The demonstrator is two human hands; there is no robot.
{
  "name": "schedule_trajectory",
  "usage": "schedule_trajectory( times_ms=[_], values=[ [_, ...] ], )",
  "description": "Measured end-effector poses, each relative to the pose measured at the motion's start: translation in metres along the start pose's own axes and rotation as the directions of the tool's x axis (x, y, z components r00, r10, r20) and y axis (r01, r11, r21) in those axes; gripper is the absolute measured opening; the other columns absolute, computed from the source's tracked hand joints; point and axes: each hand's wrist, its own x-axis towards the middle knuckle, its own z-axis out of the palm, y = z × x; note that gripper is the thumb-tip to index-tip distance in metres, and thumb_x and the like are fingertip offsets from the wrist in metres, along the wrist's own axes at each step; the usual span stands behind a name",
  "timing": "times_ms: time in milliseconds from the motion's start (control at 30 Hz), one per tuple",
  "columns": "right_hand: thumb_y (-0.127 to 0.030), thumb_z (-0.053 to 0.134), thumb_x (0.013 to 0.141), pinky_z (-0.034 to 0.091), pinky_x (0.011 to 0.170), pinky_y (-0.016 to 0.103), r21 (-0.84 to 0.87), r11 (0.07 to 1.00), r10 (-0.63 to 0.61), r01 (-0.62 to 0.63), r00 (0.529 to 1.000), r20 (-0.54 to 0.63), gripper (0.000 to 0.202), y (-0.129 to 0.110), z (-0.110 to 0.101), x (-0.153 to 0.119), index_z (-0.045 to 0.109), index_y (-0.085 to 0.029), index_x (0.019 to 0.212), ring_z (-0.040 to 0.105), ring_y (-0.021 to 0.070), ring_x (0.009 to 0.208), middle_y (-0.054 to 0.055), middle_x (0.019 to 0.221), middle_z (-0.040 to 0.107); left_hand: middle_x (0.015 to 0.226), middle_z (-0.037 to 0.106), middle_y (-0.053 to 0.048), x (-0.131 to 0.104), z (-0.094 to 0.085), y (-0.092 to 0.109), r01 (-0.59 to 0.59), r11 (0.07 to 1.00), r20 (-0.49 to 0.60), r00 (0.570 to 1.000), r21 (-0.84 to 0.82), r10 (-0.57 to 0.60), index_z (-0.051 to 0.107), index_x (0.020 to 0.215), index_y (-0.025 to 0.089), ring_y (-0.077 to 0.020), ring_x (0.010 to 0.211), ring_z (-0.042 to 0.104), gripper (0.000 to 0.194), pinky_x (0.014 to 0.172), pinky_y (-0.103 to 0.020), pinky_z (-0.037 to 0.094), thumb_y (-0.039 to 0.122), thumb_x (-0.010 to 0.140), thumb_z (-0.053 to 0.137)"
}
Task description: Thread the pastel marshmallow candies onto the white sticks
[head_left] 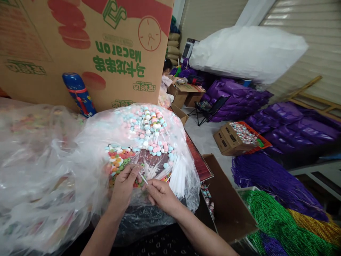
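Both hands meet over a clear plastic bag (186, 177) and pinch a thin white stick (143, 177) between them. My left hand (127, 180) is closed on its upper end, my right hand (157, 192) on its lower end. Just beyond my fingers lie loose white sticks (151, 170). A bundle of long white sticks (178, 179) rests to the right of them. Orange, yellow and green ring-shaped pieces (119, 160) lie beside my left hand. Farther back, pink, blue and white round pieces (161, 147) surround several finished-looking skewers (153, 120).
A large cardboard box (117, 46) stands behind the bag with a blue bottle (80, 95) before it. An open carton (229, 199) is at the right, near green bead strings (282, 217). Another person (165, 80) sits farther back near boxes.
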Motion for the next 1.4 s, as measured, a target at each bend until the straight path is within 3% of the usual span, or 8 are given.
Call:
schedule_trajectory(
  times_ms=[133,267,367,467,567,667,967,1400],
  values=[
    [-0.068,0.059,0.095,0.03,0.041,0.02,-0.007,0.995,0.099,-0.098,0.994,0.038,0.05,-0.003,-0.006,-0.006,0.07,-0.019,0.099,0.039,0.0081,0.037,-0.008,0.051,0.056,0.061,0.063,-0.001,0.003,-0.009,0.0,-0.099,0.975,0.057,0.994,0.201,0.089,0.078,0.083,0.021,-0.0166,0.059,0.058,0.045,0.058,-0.027,0.049,0.067,0.083,0.074],
    [-0.072,0.058,0.093,0.027,0.041,0.02,0.056,0.996,0.076,-0.073,0.995,-0.06,0.055,-0.004,-0.017,-0.009,0.069,-0.018,0.1,0.032,0.0077,0.036,-0.011,0.044,0.047,0.077,0.076,-0.003,0.007,-0.029,-0.001,-0.247,0.864,0.054,0.967,0.438,0.249,0.083,0.1,0.026,-0.0223,0.073,0.068,0.038,0.077,-0.034,0.058,0.058,0.092,0.065],
    [-0.072,0.061,0.092,0.022,0.041,0.021,0.115,0.992,0.064,-0.046,0.986,-0.156,0.055,-0.005,-0.025,-0.012,0.069,-0.017,0.098,0.028,0.0076,0.036,-0.012,0.041,0.041,0.097,0.082,-0.005,0.009,-0.047,-0.002,-0.363,0.697,0.095,0.915,0.618,0.392,0.084,0.103,0.028,-0.0265,0.091,0.072,0.032,0.097,-0.04,0.056,0.051,0.095,0.062],
    [-0.068,0.065,0.091,0.021,0.042,0.022,0.138,0.99,0.058,-0.028,0.974,-0.218,0.051,-0.005,-0.03,-0.015,0.07,-0.017,0.098,0.028,0.0076,0.037,-0.012,0.042,0.042,0.104,0.081,-0.01,0.009,-0.061,-0.004,-0.437,0.437,0.196,0.847,0.786,0.494,0.083,0.104,0.025,-0.0304,0.102,0.07,0.032,0.116,-0.048,0.046,0.039,0.1,0.054],
    [-0.064,0.066,0.091,0.021,0.043,0.022,0.146,0.989,0.037,0.002,0.963,-0.265,0.048,-0.002,-0.032,-0.015,0.07,-0.017,0.098,0.028,0.0078,0.038,-0.011,0.043,0.042,0.106,0.078,-0.015,0.01,-0.07,-0.008,-0.407,0.199,0.292,0.852,0.891,0.434,0.081,0.102,0.019,-0.034,0.109,0.067,0.035,0.119,-0.053,0.043,0.028,0.101,0.048],
    [-0.061,0.067,0.091,0.021,0.044,0.023,0.143,0.99,0.045,-0.004,0.957,-0.288,0.044,0.001,-0.034,-0.013,0.071,-0.017,0.098,0.029,0.0081,0.039,-0.01,0.044,0.043,0.103,0.076,-0.016,0.01,-0.07,-0.009,-0.386,0.069,0.348,0.885,0.92,0.308,0.081,0.1,0.017,-0.0354,0.109,0.064,0.035,0.12,-0.056,0.041,0.021,0.1,0.047],
    [-0.062,0.066,0.092,0.02,0.042,0.023,0.121,0.992,0.057,-0.025,0.964,-0.26,0.044,0.003,-0.028,-0.013,0.07,-0.019,0.099,0.029,0.0085,0.038,-0.011,0.043,0.042,0.109,0.073,-0.017,0.018,-0.036,0.003,-0.343,-0.097,0.354,0.923,0.934,0.151,0.08,0.106,0.019,-0.0381,0.112,0.06,0.034,0.108,-0.057,0.041,0.023,0.103,0.047],
    [-0.064,0.067,0.091,0.023,0.043,0.024,0.099,0.995,0.048,-0.022,0.961,-0.272,0.045,0.002,-0.029,-0.017,0.07,-0.02,0.099,0.031,0.0086,0.039,-0.011,0.045,0.043,0.117,0.071,-0.025,0.04,-0.03,0.014,-0.308,-0.172,0.307,0.951,0.936,-0.035,0.076,0.108,0.007,-0.0429,0.121,0.061,0.03,0.102,-0.055,0.041,0.014,0.099,0.048]
  ],
)
